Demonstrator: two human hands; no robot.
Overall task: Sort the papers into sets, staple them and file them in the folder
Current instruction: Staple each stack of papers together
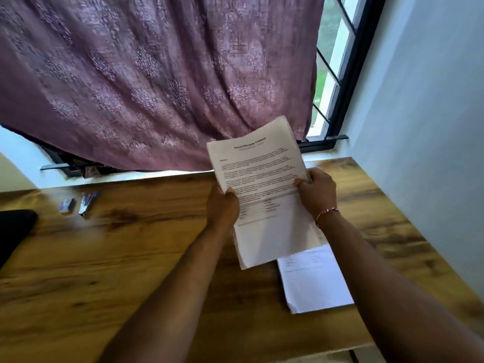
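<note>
Desk [131, 258], two hands [222, 205] [318, 192], one sheaf [262, 179], one stack [314, 284]

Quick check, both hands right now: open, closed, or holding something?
Left hand: grips the left edge of the raised sheaf of papers.
Right hand: grips the same sheaf's right edge, thumb on top.

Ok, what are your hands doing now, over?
Left hand and right hand grip one paper stack, off the desk. Second pile flat beneath. Nothing in the way.
</note>
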